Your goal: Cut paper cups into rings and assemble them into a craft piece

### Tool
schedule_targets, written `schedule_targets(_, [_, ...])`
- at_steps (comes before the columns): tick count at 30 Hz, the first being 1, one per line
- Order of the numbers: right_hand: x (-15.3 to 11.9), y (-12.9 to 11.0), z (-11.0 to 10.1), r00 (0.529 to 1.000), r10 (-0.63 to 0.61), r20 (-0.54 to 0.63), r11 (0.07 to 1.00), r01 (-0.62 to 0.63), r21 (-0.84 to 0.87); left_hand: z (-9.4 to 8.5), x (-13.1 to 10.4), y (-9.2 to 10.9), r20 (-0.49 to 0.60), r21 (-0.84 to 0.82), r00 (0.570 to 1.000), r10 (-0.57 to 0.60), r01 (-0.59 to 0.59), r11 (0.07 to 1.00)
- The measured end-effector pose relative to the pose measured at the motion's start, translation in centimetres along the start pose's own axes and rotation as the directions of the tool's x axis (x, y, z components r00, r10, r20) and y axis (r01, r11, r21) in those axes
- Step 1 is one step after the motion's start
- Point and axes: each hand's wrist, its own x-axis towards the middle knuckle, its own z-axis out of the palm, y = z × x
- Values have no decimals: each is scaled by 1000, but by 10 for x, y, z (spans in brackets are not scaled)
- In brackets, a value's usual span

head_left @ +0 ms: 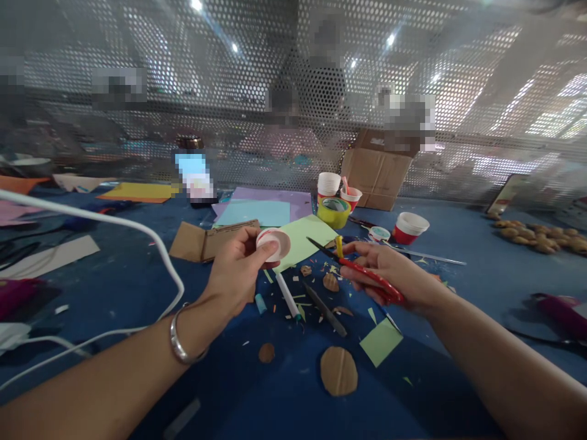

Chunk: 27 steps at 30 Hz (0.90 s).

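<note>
Pinched between the thumb and fingers of my left hand (236,266) is a small white paper cup (283,239), its round inside facing me. It looks shallow, perhaps cut down. My right hand (389,263) grips red-handled scissors (369,278), their dark blades pointing left toward the cup but apart from it. A small yellow piece (339,245) shows at the right fingertips; what it is I cannot tell. Below the hands lie a white marker (288,296), a dark pen-like tool (326,310), a cardboard oval (338,371) and a light green paper square (381,341).
Behind the hands are green paper (305,241), folded cardboard (188,241), yellow tape (333,213), stacked cups (329,183) and a red-and-white cup (410,228). A white cable (158,238) loops at left. A perforated metal screen (257,140) bounds the table's far side.
</note>
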Motion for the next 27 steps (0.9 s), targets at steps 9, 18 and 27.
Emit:
schedule_targets(9, [4,5,4,996,-31,89,983,14,184,4,-8,2,153,7,984,-91,91,996])
schedule_targets(18, [1,4,24,992,-100,76,905,59,422,16,-39,13,593,109,768,-242,220,969])
schedule_targets(27, [2,10,36,985,-154,82,826,82,557,12,-34,10,666,69,704,-245,269,961])
